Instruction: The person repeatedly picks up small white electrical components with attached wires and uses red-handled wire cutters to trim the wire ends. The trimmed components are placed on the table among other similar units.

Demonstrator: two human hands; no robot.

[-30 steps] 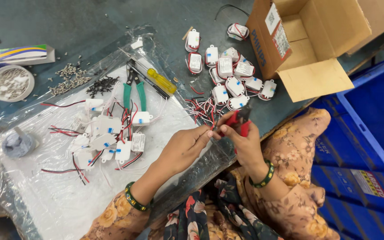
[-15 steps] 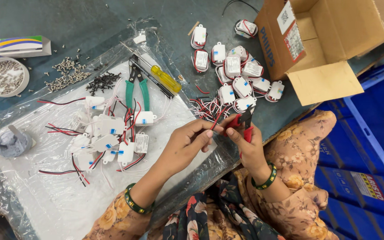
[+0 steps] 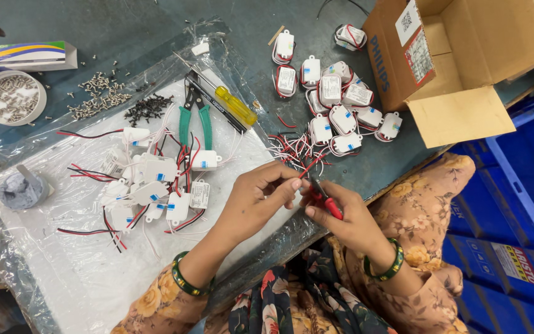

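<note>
Two hands meet at the desk point(image 3: 50, 18) edge: the left hand point(image 3: 261, 192) pinches a red wire point(image 3: 312, 166), the right hand point(image 3: 341, 213) grips red-handled cutters point(image 3: 327, 201). Wired white modules point(image 3: 338, 102) lie grouped near the cardboard box point(image 3: 465, 68); others point(image 3: 156, 179) wait on plastic sheet point(image 3: 63, 260).

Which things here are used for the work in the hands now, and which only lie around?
In use:
left hand
right hand
red-handled tool
red wire

Lying about:
green pliers
yellow screwdriver
screw dish
cardboard box
</note>
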